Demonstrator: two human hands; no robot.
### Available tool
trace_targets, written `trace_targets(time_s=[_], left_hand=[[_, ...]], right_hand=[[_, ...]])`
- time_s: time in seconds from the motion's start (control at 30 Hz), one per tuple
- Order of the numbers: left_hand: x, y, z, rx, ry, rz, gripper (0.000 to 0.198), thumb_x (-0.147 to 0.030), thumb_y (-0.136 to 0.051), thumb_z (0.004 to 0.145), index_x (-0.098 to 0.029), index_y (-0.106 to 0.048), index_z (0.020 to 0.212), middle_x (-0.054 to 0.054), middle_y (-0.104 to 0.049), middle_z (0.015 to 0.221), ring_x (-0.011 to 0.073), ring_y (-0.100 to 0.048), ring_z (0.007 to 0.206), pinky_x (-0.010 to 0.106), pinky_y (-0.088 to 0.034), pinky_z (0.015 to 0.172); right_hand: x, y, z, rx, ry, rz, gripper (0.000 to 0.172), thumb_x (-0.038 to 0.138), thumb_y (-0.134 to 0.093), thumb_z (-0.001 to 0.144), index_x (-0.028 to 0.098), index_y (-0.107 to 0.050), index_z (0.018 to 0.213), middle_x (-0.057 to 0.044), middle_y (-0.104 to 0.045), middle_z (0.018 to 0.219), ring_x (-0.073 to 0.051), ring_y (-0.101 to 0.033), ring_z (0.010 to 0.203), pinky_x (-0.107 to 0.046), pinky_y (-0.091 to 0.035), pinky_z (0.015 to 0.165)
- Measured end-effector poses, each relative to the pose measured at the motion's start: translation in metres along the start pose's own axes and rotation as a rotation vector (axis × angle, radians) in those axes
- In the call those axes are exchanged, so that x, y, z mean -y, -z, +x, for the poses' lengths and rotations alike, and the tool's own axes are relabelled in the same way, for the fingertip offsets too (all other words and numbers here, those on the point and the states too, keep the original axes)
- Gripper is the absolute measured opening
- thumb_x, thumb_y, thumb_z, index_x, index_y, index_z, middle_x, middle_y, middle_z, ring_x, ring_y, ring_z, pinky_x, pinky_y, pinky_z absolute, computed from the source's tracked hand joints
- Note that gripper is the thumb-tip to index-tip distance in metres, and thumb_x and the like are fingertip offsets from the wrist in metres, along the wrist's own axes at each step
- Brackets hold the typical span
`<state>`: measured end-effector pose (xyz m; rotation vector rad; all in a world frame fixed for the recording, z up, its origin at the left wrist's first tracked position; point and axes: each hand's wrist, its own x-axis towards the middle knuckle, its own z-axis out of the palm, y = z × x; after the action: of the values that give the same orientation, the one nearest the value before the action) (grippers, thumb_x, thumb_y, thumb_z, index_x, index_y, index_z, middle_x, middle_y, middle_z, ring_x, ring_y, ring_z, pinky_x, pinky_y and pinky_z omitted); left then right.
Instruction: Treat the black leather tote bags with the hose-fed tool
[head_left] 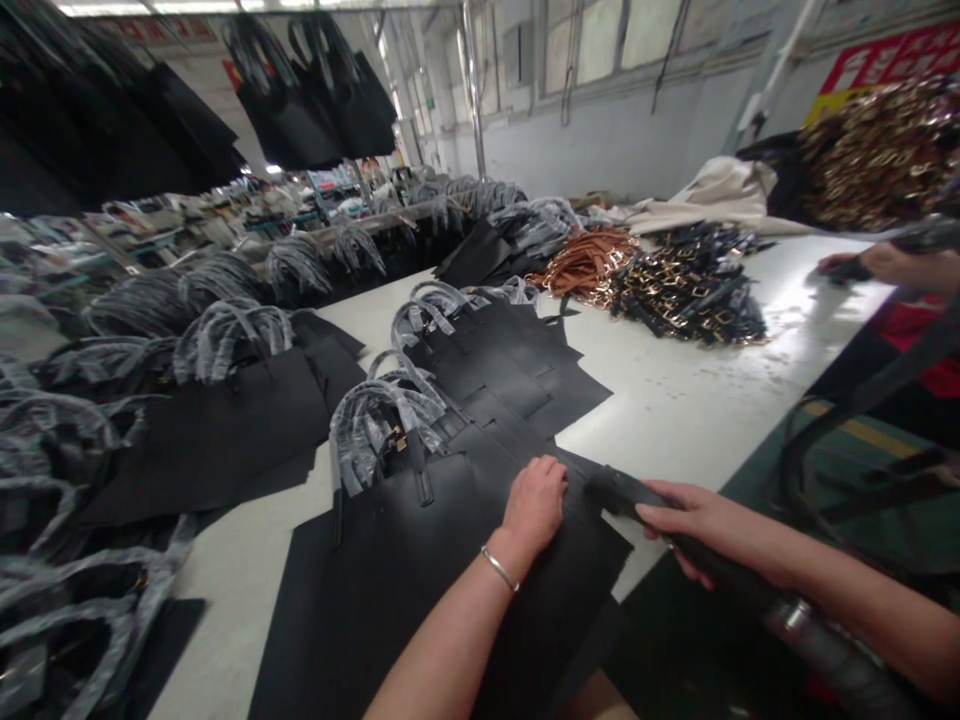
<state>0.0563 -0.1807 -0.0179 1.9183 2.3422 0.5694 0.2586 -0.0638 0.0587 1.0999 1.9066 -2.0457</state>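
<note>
My left hand (534, 503), a thin bracelet at its wrist, lies flat with fingers together on a black leather bag panel (420, 570) at the table's near edge. My right hand (701, 525) is closed around a black nozzle (622, 492) on a grey hose (832, 650), its tip touching the panel's right edge. Wrapped grey handles (379, 415) rise from the panel's far side.
More black panels with wrapped handles (487, 350) lie stacked across the white table (675, 400) and at left. Piles of brown straps (589, 262) and black buckled straps (690, 285) sit farther back. Another person's hand (862, 265) works at right. Black bags (315, 90) hang overhead.
</note>
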Motion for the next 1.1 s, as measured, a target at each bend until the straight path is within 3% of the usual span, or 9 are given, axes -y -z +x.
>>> trace_targets(time_s=[0.17,0.3,0.37,0.63,0.8,0.9,1.1], left_hand=[[0.000,-0.001,0.000,-0.022,0.032,-0.039,0.009,-0.020,-0.055,0.092,-0.020,-0.055,0.101,0.004,-0.060,0.103,0.0197,-0.053,0.097,0.033,-0.049,0.087],[0.002,0.001,0.003,-0.010,0.011,0.009,0.011,-0.021,-0.054,0.093,-0.022,-0.056,0.103,0.004,-0.061,0.102,0.0195,-0.055,0.095,0.030,-0.050,0.079],[0.004,0.004,0.008,0.026,-0.071,0.055,0.010,-0.021,-0.052,0.094,-0.023,-0.057,0.103,0.003,-0.061,0.101,0.0190,-0.055,0.092,0.028,-0.050,0.073],[0.003,0.010,0.050,0.208,-0.535,0.263,0.017,-0.017,-0.043,0.096,-0.016,-0.058,0.088,0.004,-0.061,0.091,0.0159,-0.058,0.078,0.025,-0.046,0.058],[-0.001,0.007,0.061,0.247,-0.679,0.315,0.024,-0.018,-0.038,0.097,-0.012,-0.060,0.089,0.008,-0.060,0.087,0.0188,-0.060,0.077,0.029,-0.047,0.060],[-0.002,0.006,0.060,0.277,-0.650,0.278,0.026,-0.016,-0.035,0.097,-0.010,-0.060,0.092,0.010,-0.060,0.088,0.0200,-0.061,0.076,0.031,-0.048,0.061],[-0.003,-0.003,0.061,0.254,-0.292,0.063,0.023,-0.016,-0.035,0.097,-0.013,-0.058,0.096,0.011,-0.064,0.093,0.0206,-0.064,0.078,0.032,-0.051,0.068]], right_hand=[[0.024,0.002,0.023,0.019,0.005,-0.074,0.034,0.048,-0.060,0.086,0.018,-0.056,0.101,0.000,-0.060,0.079,-0.009,-0.056,0.040,-0.019,-0.045,0.032],[0.033,0.002,0.027,-0.212,0.151,-0.062,0.039,0.044,-0.061,0.087,0.019,-0.052,0.115,0.001,-0.058,0.079,-0.010,-0.056,0.042,-0.020,-0.046,0.034],[0.031,0.006,0.021,-0.279,0.195,-0.017,0.047,0.044,-0.062,0.086,0.022,-0.048,0.125,0.000,-0.059,0.082,-0.011,-0.058,0.045,-0.021,-0.047,0.036],[-0.014,0.013,-0.010,-0.315,0.129,0.062,0.070,0.050,-0.069,0.079,0.021,-0.042,0.137,-0.004,-0.066,0.085,-0.014,-0.058,0.044,-0.025,-0.047,0.036],[-0.040,0.015,-0.020,-0.315,0.098,0.063,0.076,0.055,-0.067,0.082,0.021,-0.036,0.143,-0.001,-0.068,0.072,-0.015,-0.057,0.044,-0.025,-0.048,0.040],[-0.043,0.014,-0.022,-0.308,0.093,0.080,0.076,0.055,-0.067,0.082,0.021,-0.037,0.143,-0.001,-0.068,0.071,-0.016,-0.059,0.046,-0.025,-0.049,0.041],[-0.030,0.002,-0.012,-0.309,0.127,0.112,0.079,0.054,-0.070,0.079,0.019,-0.037,0.142,-0.006,-0.071,0.086,-0.014,-0.058,0.045,-0.025,-0.049,0.039]])
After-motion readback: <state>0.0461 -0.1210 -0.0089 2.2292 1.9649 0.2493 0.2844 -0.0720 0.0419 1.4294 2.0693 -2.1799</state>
